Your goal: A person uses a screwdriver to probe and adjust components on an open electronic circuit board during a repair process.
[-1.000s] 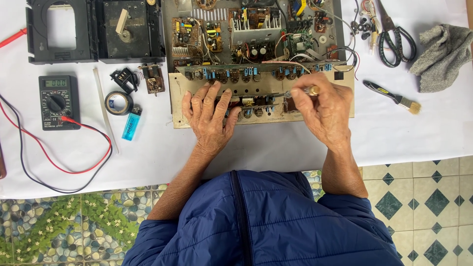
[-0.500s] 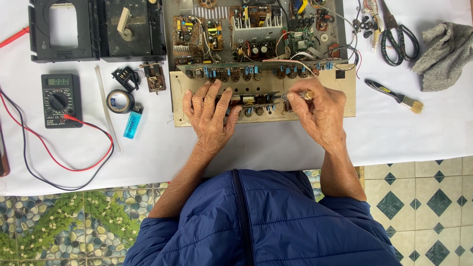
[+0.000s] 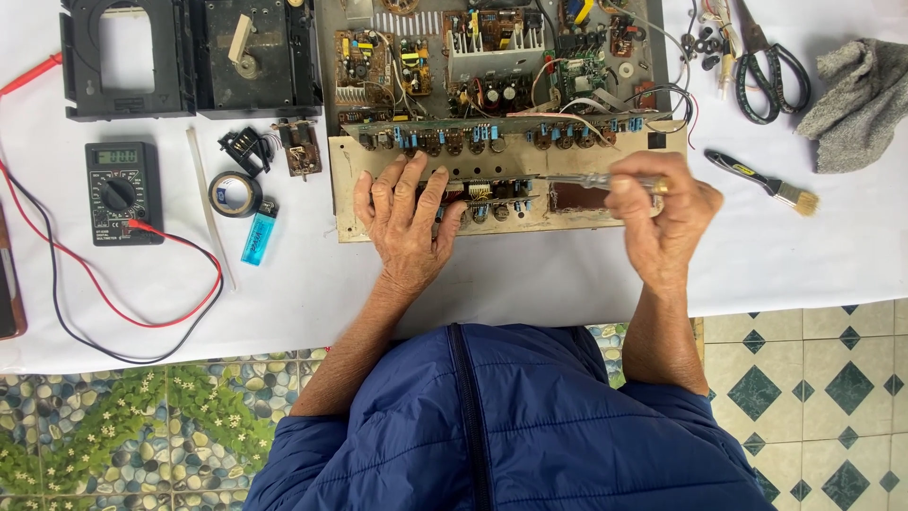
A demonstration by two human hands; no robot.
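An opened amplifier chassis with circuit boards (image 3: pixel 492 66) lies on the white cloth, and its tan front panel board (image 3: pixel 605 220) faces me. My left hand (image 3: pixel 407 222) rests flat on the panel board, fingers spread over the small blue components. My right hand (image 3: pixel 662 213) is closed around a screwdriver with a clear handle (image 3: pixel 591 180). The shaft lies level and points left across the board, towards a dark rectangular part.
A digital multimeter (image 3: pixel 121 192) with red and black leads sits at the left, beside a tape roll (image 3: pixel 235 193) and a blue lighter (image 3: pixel 258 232). A black casing (image 3: pixel 189 57) lies at the back left. Scissors (image 3: pixel 768 66), a small brush (image 3: pixel 761 182) and a grey cloth (image 3: pixel 856 99) lie at the right.
My right hand has shifted slightly right and up, and the screwdriver shaft now shows lying across the board. My left hand stays flat on the panel.
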